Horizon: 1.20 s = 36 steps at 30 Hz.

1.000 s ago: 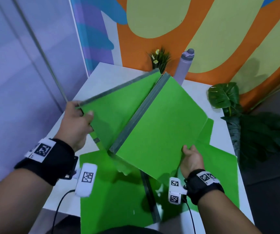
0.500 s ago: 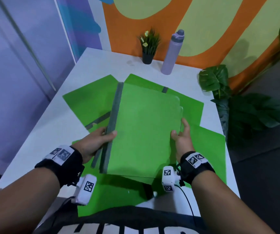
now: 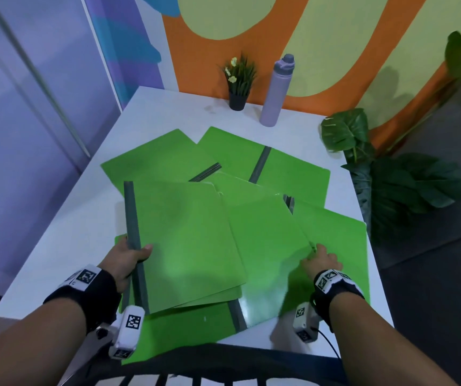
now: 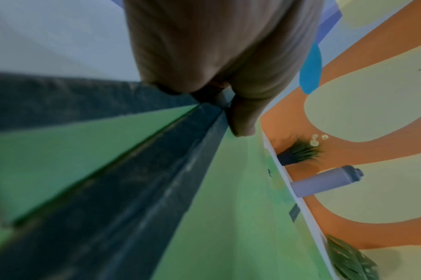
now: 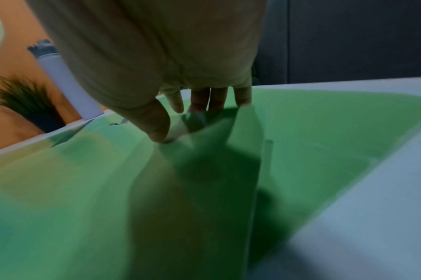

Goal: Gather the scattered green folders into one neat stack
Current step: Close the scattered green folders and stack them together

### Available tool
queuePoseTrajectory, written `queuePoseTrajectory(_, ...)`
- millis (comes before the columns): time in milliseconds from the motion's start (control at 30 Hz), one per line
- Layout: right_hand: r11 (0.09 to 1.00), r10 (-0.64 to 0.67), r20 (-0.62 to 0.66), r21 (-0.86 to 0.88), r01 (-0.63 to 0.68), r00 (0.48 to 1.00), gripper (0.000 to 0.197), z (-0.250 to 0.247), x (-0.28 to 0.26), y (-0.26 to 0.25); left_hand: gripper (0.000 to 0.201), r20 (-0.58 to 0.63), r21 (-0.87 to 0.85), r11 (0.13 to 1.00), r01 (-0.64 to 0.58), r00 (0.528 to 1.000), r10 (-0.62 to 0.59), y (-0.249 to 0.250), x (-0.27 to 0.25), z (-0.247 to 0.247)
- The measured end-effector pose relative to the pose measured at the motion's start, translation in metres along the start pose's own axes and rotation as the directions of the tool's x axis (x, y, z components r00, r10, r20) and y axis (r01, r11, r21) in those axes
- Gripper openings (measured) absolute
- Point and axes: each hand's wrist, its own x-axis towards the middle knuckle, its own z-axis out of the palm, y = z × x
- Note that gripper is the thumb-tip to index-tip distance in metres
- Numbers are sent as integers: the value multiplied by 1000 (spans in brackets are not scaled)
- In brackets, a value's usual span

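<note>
Several green folders with grey spines lie overlapping on the white table (image 3: 79,232). The top closed folder (image 3: 187,243) sits near the front; my left hand (image 3: 136,253) grips its grey spine (image 4: 156,170), thumb on top and fingers underneath. Just right of it lies a second folder (image 3: 262,218). At its near right corner my right hand (image 3: 320,256) pinches the raised folder edge (image 5: 204,136), thumb above and fingers behind it. More folders lie at the far left (image 3: 154,160), far middle (image 3: 290,168), right (image 3: 343,246) and front (image 3: 196,330).
A small potted plant (image 3: 239,79) and a lilac bottle (image 3: 275,91) stand at the table's far edge against the painted wall. A large leafy plant (image 3: 363,151) stands off the right side. The front folder overhangs the near edge.
The folder held up open a second ago was closed and laid on the pile. My left hand has kept the spine; my right hand has left that folder for the corner further right.
</note>
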Motion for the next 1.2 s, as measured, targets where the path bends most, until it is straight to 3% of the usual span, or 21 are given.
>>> queuePoseTrajectory(67,993,-74,12,90,72,997,45,0,2,-4,34,-17,-21,1000,-8,1000,7,-3,3,-3)
queuePoseTrajectory(200,918,-217,-102,316,238,971,20,-22,-8,-28,39,-105,-84,994,-71,993,62,14,10,-21)
queuePoseTrajectory(300,827,-218,-174,490,276,960,36,-53,-13,-47,31,-186,-143,977,-159,974,131,37,16,-39)
queuePoseTrajectory(467,645,-101,-324,699,310,941,37,-103,-14,-60,29,-397,-141,921,-362,873,283,86,10,-71)
queuePoseTrajectory(600,504,-40,-302,817,280,952,35,-129,-20,-61,35,-506,6,893,-450,769,391,112,-5,-90)
queuePoseTrajectory(667,515,-83,-261,815,266,962,38,-129,-26,-67,44,-463,20,873,-487,769,440,118,-10,-87)
queuePoseTrajectory(866,486,-239,-93,850,202,967,49,-88,-54,-105,37,-188,-173,886,-430,897,399,102,-15,-33)
queuePoseTrajectory(966,500,-269,-64,844,197,961,29,-61,-60,-110,37,-15,-202,919,-340,939,344,90,-24,-7)
queuePoseTrajectory(1033,502,-268,-20,851,157,963,13,-47,-55,-104,46,81,-197,936,-291,947,311,84,-29,6)
queuePoseTrajectory(1133,474,-249,79,879,51,965,24,-38,-52,-95,54,178,-176,945,-277,935,307,81,-35,23)
queuePoseTrajectory(1200,473,-273,101,880,42,957,15,-36,-54,-87,57,244,-157,949,-274,920,306,78,-34,33)
